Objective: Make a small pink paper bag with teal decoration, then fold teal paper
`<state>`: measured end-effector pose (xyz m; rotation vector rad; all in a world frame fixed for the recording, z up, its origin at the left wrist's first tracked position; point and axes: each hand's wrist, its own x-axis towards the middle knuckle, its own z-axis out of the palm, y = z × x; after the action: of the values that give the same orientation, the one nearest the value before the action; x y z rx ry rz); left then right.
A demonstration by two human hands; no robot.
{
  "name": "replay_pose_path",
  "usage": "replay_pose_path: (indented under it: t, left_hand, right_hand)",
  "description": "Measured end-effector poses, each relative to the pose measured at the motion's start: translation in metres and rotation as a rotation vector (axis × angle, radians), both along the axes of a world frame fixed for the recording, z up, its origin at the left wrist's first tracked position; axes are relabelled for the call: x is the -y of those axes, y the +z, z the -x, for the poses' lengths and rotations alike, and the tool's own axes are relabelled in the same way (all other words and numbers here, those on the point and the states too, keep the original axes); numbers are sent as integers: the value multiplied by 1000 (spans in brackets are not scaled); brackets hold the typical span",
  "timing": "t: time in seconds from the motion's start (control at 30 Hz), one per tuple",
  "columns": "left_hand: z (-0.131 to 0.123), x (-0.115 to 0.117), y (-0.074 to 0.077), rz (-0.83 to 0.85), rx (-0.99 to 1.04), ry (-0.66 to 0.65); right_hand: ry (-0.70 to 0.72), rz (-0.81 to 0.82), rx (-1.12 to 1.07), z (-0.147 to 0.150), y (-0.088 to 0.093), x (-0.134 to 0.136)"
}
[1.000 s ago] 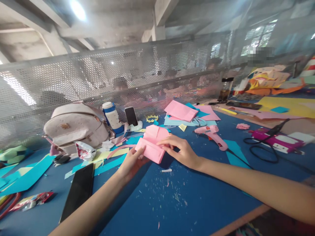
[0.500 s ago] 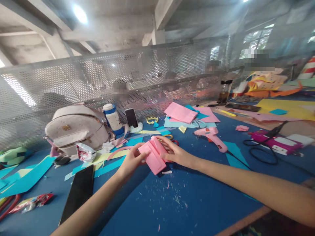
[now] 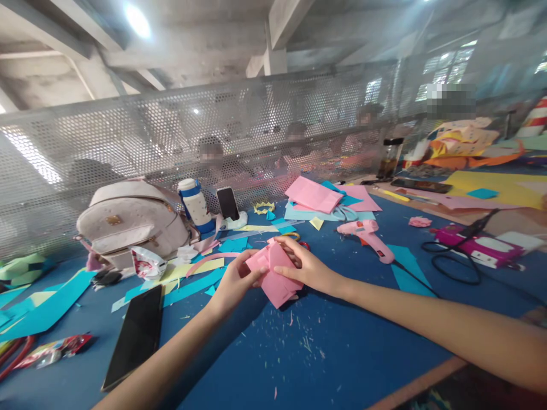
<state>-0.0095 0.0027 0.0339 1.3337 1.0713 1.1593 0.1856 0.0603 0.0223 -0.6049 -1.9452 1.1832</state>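
A small folded piece of pink paper [image 3: 276,282] is held just above the blue table, near the middle of the view. My left hand [image 3: 239,279] pinches its left side, thumb on top. On the right side, my right hand [image 3: 314,270] grips it with the thumb over the front and the fingers behind. Some of the fingertips are hidden by the paper. Behind the hands, scissors [image 3: 292,236] lie partly covered. To the right rests a pink hot glue gun [image 3: 370,239] with its cord. Fine paper shavings are scattered below the paper.
On the left are a black phone [image 3: 135,336], a pale backpack [image 3: 132,219] and blue paper strips [image 3: 51,310]. A bottle [image 3: 195,205] stands by the mesh partition [image 3: 256,114]. Pink sheets [image 3: 314,195] lie at the back; a magenta device [image 3: 478,247] with a black cable sits right.
The pink paper has turned slightly between my hands, its flap now lying flatter across the front. My right thumb has shifted over it. Both hands keep their hold.
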Motion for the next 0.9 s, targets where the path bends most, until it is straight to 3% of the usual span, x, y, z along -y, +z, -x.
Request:
replay_pose_path:
  t: [0.2, 0.37, 0.57, 0.73, 0.9]
  left_hand:
    - [-4, 7, 13, 6, 1, 17]
    - [-2, 8, 18, 22, -9, 76]
    - [0, 6, 12, -35, -108, 100]
    - [-4, 9, 14, -41, -132, 79]
    - [-9, 12, 16, -67, -124, 66]
  right_hand:
    - [-14, -255, 2, -5, 15, 13]
    - [-64, -223, -67, -6, 21, 16]
    - [3, -223, 6, -6, 20, 14]
    - [45, -244, 5, -5, 18, 13]
    - [-10, -283, 0, -3, 18, 15]
